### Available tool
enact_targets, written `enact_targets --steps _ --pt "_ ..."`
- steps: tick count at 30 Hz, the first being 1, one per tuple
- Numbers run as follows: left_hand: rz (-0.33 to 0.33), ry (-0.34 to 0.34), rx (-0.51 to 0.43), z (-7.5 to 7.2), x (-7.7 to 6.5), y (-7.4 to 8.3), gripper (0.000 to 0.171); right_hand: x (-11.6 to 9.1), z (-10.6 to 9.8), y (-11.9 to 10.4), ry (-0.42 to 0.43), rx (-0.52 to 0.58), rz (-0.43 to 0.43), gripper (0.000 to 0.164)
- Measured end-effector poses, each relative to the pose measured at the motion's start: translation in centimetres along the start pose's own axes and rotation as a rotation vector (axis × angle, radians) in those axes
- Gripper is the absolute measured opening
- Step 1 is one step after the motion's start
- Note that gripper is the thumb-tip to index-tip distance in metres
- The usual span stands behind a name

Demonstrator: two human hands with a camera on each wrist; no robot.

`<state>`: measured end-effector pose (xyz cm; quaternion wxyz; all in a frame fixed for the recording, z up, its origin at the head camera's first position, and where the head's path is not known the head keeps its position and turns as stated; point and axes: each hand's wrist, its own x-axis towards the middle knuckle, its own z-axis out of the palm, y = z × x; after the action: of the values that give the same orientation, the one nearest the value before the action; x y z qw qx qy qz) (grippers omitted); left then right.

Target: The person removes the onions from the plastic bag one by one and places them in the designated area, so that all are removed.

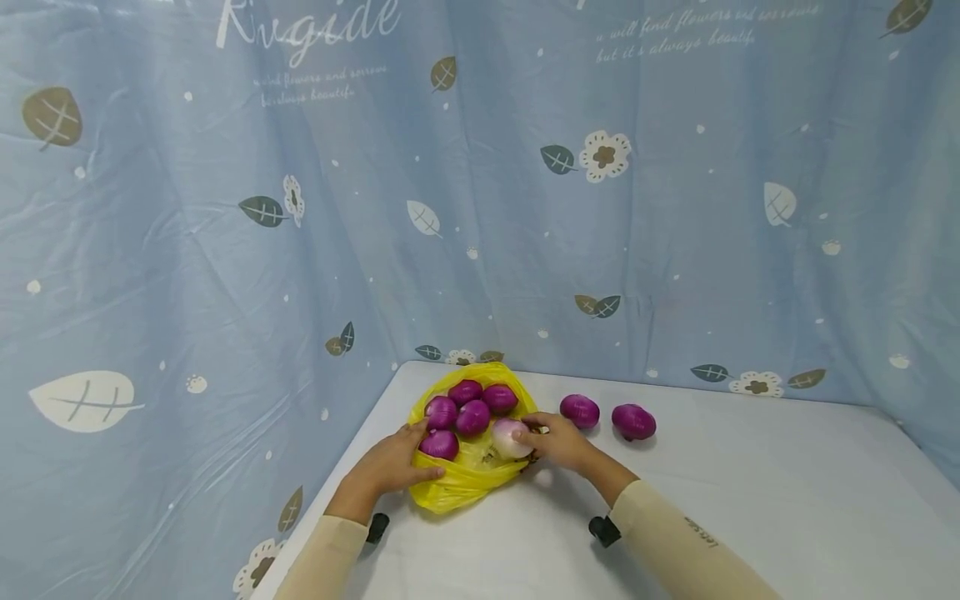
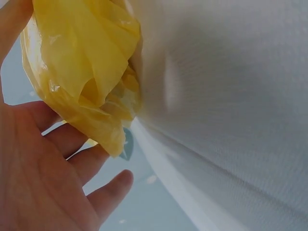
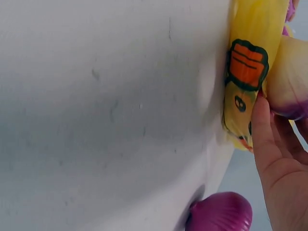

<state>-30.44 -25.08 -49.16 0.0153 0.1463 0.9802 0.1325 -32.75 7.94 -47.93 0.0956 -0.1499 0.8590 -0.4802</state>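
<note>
A yellow plastic bag (image 1: pixel 450 497), its mouth spread wide, lies toward the table's left side with several purple onions (image 1: pixel 472 417) inside. My left hand (image 1: pixel 390 462) holds the bag at its left edge, thumb along the front and fingers at the side; in the left wrist view the little finger stands free of the yellow plastic (image 2: pixel 86 48). Over the bag's right part, my right hand (image 1: pixel 558 440) grips a pale onion (image 1: pixel 508 438) between thumb and fingers. The right wrist view shows that onion (image 3: pixel 291 77) whitish with a purple end, right beside the bag's printed side (image 3: pixel 248 67).
Two more purple onions, one nearer the bag (image 1: pixel 580 411) and one farther right (image 1: pixel 633 422), lie on the white-covered table (image 1: pixel 750 492). A blue patterned curtain (image 1: pixel 510 208) hangs behind and to the left. A small black device (image 1: pixel 604 531) shows at the right wrist.
</note>
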Motion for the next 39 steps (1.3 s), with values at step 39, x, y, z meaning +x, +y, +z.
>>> enact_targets --steps 39 --pt "0.106 0.041 0.156 0.3 -0.5 -0.3 0.108 -3.4 -7.2 2.1 0.037 -0.072 0.000 0.061"
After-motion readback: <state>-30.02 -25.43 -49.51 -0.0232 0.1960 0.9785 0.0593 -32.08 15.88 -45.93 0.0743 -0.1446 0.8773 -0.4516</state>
